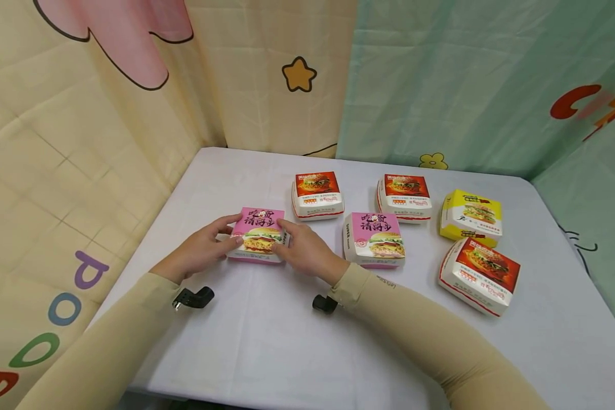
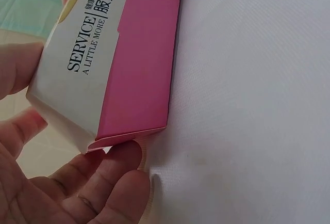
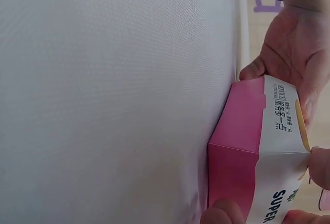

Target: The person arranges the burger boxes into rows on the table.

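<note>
A pink and white paper burger box [image 1: 258, 234] sits at the left of the white table, its lid closed and its printed top facing up. My left hand [image 1: 199, 250] holds its left side, with the thumb at the near top edge. In the left wrist view, fingers [image 2: 119, 188] curl at the lower corner of the box [image 2: 142, 64]. My right hand [image 1: 310, 250] grips the right side, thumb near the front and fingers farther back. The right wrist view shows its fingertips at the lower and upper edges of the box [image 3: 238, 121].
Right of my right hand stands a second pink burger box [image 1: 374, 239]. Behind are two red and white boxes, one left [image 1: 318, 196] and one right [image 1: 404, 198]. Farther right, a yellow box [image 1: 471, 216] stands close behind another red and white box [image 1: 479, 276]. Printed curtains [image 1: 282, 114] surround the table.
</note>
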A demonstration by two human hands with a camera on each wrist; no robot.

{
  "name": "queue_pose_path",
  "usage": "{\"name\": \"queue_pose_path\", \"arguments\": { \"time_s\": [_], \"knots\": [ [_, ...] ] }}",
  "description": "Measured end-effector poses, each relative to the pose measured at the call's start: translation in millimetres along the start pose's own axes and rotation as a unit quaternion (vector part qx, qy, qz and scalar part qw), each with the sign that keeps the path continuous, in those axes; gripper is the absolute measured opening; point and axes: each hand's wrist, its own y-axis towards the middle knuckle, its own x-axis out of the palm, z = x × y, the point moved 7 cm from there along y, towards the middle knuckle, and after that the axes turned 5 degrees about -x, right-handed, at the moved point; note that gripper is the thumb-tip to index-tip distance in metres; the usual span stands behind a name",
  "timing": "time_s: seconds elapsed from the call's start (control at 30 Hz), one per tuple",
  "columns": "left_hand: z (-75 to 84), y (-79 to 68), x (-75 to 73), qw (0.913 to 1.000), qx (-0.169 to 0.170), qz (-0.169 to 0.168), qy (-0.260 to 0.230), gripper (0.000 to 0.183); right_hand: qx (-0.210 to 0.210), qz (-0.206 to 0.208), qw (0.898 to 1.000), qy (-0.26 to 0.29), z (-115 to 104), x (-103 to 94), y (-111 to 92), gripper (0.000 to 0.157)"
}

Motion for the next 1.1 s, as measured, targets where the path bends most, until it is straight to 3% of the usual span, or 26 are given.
{"name": "queue_pose_path", "arguments": {
  "time_s": [1.1],
  "knots": [
    [-3.8, 6.3, 2.0, 1.0, -0.006, -0.003, -0.006, 0.077, 0.0, 0.004, 1.0, -0.007, 2.2, 0.3, 2.0, 0.068]
  ]
}}
